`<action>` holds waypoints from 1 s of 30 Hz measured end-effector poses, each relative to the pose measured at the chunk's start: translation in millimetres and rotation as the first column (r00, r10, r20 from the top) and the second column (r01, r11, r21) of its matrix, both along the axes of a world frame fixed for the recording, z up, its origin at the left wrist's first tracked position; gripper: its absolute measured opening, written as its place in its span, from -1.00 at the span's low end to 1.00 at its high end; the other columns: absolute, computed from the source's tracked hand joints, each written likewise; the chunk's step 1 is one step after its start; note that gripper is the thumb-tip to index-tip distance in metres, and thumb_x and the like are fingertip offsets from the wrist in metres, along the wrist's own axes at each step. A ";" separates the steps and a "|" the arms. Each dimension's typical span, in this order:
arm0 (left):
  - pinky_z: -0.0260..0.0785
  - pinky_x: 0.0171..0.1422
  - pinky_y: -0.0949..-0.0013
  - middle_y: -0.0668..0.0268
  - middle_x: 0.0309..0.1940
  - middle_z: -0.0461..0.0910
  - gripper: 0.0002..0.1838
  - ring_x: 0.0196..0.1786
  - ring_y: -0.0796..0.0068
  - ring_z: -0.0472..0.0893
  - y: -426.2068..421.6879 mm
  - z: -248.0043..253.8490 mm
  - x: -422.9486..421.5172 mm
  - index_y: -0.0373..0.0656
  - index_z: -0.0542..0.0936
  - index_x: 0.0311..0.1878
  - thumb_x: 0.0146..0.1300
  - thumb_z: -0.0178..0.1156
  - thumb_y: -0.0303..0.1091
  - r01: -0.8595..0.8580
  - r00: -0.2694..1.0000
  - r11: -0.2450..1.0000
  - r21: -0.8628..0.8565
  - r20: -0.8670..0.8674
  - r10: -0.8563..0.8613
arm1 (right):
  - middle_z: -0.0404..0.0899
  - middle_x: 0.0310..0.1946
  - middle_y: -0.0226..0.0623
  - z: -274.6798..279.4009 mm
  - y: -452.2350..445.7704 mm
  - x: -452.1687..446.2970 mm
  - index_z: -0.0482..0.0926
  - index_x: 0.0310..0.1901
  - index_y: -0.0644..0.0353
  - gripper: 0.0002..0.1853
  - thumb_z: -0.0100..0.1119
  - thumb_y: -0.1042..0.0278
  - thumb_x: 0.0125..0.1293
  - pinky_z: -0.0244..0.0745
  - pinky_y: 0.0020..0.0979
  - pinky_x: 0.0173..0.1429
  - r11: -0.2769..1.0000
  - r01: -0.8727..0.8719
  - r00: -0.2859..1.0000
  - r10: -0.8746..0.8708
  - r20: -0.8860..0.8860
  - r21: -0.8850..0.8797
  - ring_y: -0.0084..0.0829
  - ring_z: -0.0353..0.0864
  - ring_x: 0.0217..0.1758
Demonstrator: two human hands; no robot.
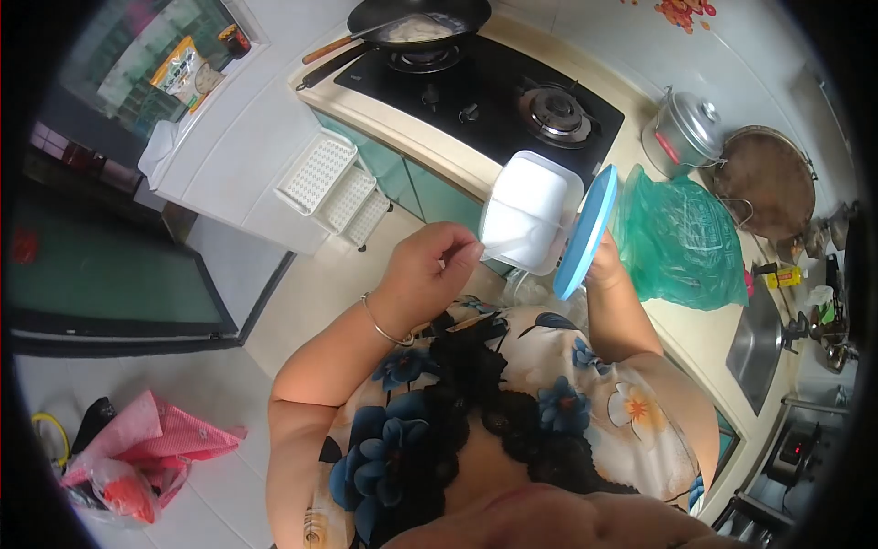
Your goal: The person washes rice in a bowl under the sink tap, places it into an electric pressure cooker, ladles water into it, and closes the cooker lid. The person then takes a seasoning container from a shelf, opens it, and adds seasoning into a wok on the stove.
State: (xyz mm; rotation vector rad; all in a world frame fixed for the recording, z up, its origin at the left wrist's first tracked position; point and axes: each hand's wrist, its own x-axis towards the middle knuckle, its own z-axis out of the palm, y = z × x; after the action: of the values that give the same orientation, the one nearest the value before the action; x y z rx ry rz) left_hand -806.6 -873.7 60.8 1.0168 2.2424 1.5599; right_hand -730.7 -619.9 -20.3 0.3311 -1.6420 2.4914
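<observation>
My left hand is closed in a pinch at the left rim of a white plastic container. Between its fingertips is the end of a thin, pale, spoon-like utensil, which reaches into the container. The container is tilted, its white inside facing me. Its blue lid stands on edge along the right side. My right hand supports the container and lid from the right, with most of its fingers hidden behind the lid.
A wok with pale food and a spatula sits on the black gas stove. On the right counter are a green plastic bag, a lidded metal pot and a sink. A white rack stands on the floor.
</observation>
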 end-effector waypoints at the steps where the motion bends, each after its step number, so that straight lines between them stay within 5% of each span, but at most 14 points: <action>1: 0.36 -0.31 0.50 0.28 -0.48 0.52 -0.85 -0.44 0.55 0.48 -7.5 -1.5 -9.0 -0.25 0.53 -0.34 0.08 0.22 -0.37 0.013 0.999 0.999 0.034 -0.053 -0.012 | 0.45 -0.51 -0.54 -0.6 -8.3 -5.6 0.56 -0.22 0.26 -0.70 0.08 0.16 0.24 0.22 -0.63 -0.36 1.000 0.024 0.999 -0.024 0.028 -0.006 -0.69 0.32 -0.48; 7: 0.34 -0.42 0.41 0.24 -0.54 0.49 -0.87 -0.51 0.36 0.51 -53.7 2.5 -60.7 -0.19 0.51 -0.41 0.10 0.17 -0.33 0.176 0.975 0.984 -0.016 -0.136 -0.176 | 0.51 -0.45 -0.45 -2.1 -66.8 -34.7 0.55 -0.25 0.26 -0.72 0.10 0.18 0.23 0.36 -0.59 -0.28 0.980 0.176 0.984 -0.175 0.015 -0.090 -0.62 0.46 -0.40; 10: 0.33 -0.36 0.49 0.26 -0.50 0.50 -0.89 -0.48 0.51 0.47 -74.8 2.2 -90.1 -0.25 0.52 -0.36 0.08 0.18 -0.43 0.277 0.956 0.961 -0.001 -0.105 -0.275 | 0.55 -0.40 -0.39 -7.5 -83.9 -43.7 0.55 -0.27 0.27 -0.72 0.11 0.18 0.22 0.42 -0.53 -0.25 0.982 0.180 0.983 -0.179 0.031 -0.057 -0.55 0.51 -0.36; 14: 0.33 -0.35 0.49 0.25 -0.51 0.49 -0.91 -0.47 0.49 0.47 -91.1 -4.7 -115.9 -0.26 0.52 -0.36 0.09 0.16 -0.45 0.348 0.934 0.933 0.094 -0.119 -0.336 | 0.57 -0.36 -0.35 -9.4 -116.8 -43.7 0.55 -0.28 0.27 -0.72 0.13 0.18 0.21 0.44 -0.49 -0.21 0.961 0.269 0.962 -0.272 -0.038 -0.058 -0.49 0.54 -0.30; 20: 0.34 -0.33 0.42 0.21 -0.49 0.50 -0.93 -0.44 0.37 0.51 -88.2 0.6 -136.4 -0.26 0.51 -0.37 0.08 0.15 -0.48 0.554 0.810 0.830 0.070 -0.276 -0.518 | 0.57 -0.38 -0.32 -9.1 -142.5 -41.7 0.55 -0.25 0.26 -0.73 0.14 0.19 0.20 0.46 -0.47 -0.20 0.842 0.525 0.851 -0.517 0.091 -0.124 -0.46 0.55 -0.31; 25: 0.34 -0.38 0.39 0.21 -0.51 0.51 -0.94 -0.47 0.30 0.50 -60.6 1.8 -156.2 -0.24 0.51 -0.40 0.04 0.18 -0.50 0.553 0.736 0.818 0.157 -0.551 -0.392 | 0.57 -0.40 -0.32 -25.1 -108.8 -46.2 0.55 -0.25 0.25 -0.73 0.18 0.20 0.17 0.47 -0.46 -0.19 0.881 0.446 0.895 -0.435 0.099 -0.159 -0.48 0.56 -0.32; 30: 0.33 -0.40 0.41 0.22 -0.54 0.51 -0.96 -0.49 0.35 0.49 -30.0 13.3 -176.8 -0.26 0.50 -0.42 0.05 0.16 -0.52 0.467 0.832 0.870 0.162 -0.415 -0.369 | 0.56 -0.40 -0.32 -12.9 -73.6 -61.1 0.54 -0.27 0.26 -0.73 0.18 0.19 0.17 0.46 -0.48 -0.22 0.904 0.417 0.909 -0.416 0.030 -0.099 -0.49 0.55 -0.33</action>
State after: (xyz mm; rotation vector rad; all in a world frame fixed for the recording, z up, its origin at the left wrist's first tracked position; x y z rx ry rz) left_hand -983.4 -903.7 74.1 1.8803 1.8470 1.5745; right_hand -791.8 -693.5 -33.2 -0.0440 -1.3985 2.2394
